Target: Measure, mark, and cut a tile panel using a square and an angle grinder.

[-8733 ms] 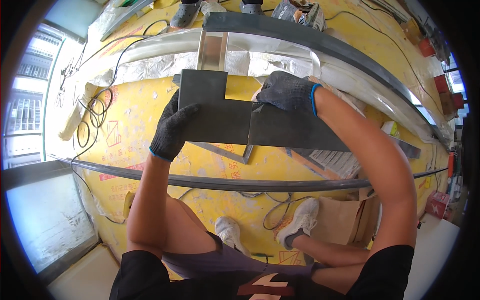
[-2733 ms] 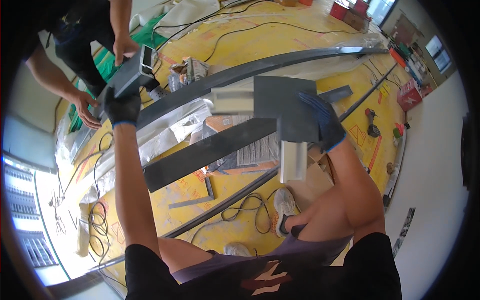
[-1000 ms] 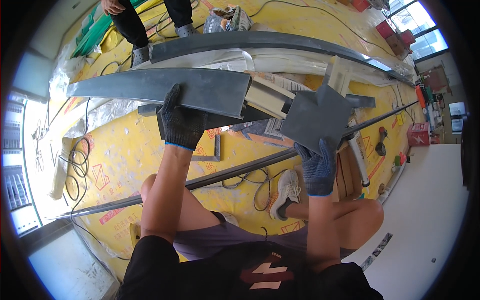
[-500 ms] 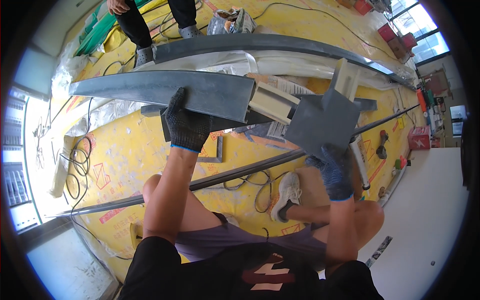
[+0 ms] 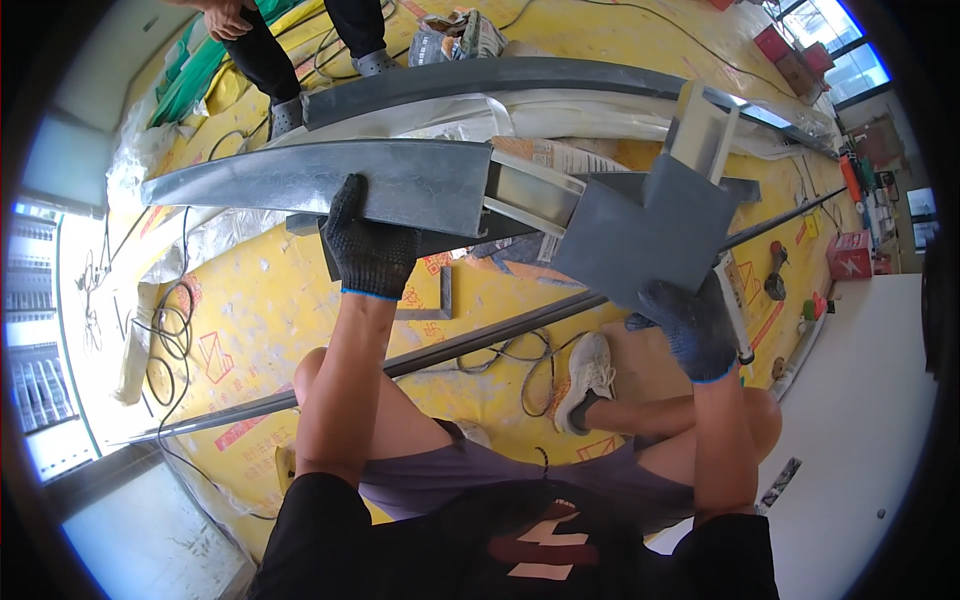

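Note:
My left hand (image 5: 370, 245), in a black dotted work glove, grips the lower edge of a long grey metal profile (image 5: 310, 182), its thumb lying up across the face. At the profile's right end, a cream tongue (image 5: 540, 195) bridges to a flat grey corner connector (image 5: 645, 225). How far the tongue sits inside the profile is hidden. A second cream tongue (image 5: 700, 135) points up and away from the connector. My right hand (image 5: 695, 325), gloved in dark blue-black, is closed on the connector's lower right corner.
Behind lies a long curved grey profile (image 5: 480, 80) beside plastic wrap. A thin dark bar (image 5: 450, 350) crosses the yellow floor sheet (image 5: 260, 300) before my legs. Loose cables (image 5: 175, 325) coil at left. Another person's legs (image 5: 265, 60) stand at the far left; a red box (image 5: 850, 255) sits right.
My right hand and the connector have shifted slightly, the connector tilting so its upper tongue leans further right. The profile in my left hand has moved only a little.

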The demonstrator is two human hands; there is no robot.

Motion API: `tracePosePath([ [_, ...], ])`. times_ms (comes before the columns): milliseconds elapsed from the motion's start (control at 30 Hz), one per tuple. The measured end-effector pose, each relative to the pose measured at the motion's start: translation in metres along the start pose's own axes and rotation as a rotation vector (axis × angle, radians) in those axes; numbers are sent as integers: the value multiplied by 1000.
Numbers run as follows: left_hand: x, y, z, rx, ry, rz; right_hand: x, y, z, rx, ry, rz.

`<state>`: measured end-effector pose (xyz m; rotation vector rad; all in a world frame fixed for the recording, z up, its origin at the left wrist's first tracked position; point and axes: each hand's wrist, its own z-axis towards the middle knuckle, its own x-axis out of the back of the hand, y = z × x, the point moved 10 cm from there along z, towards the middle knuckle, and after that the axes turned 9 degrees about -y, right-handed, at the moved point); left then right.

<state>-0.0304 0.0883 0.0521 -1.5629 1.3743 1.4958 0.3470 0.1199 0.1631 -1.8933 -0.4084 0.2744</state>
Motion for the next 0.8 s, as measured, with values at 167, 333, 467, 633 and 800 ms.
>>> tracePosePath([
  [167,-3,3,2,-28,-23,1,-1,-4,6,23,-94,45],
  [333,4,3,4,-30,1,-45,7,-6,9,-39,-67,-30],
  [467,8,1,7,-40,22,-49,4,0,9,-101,-157,-117],
  [633,2,-2,8,7,-21,-46,23,23,29,-71,2,578],
  [800,3,1,9,-20,-3,-37,35,-19,49,242,18,108],
])
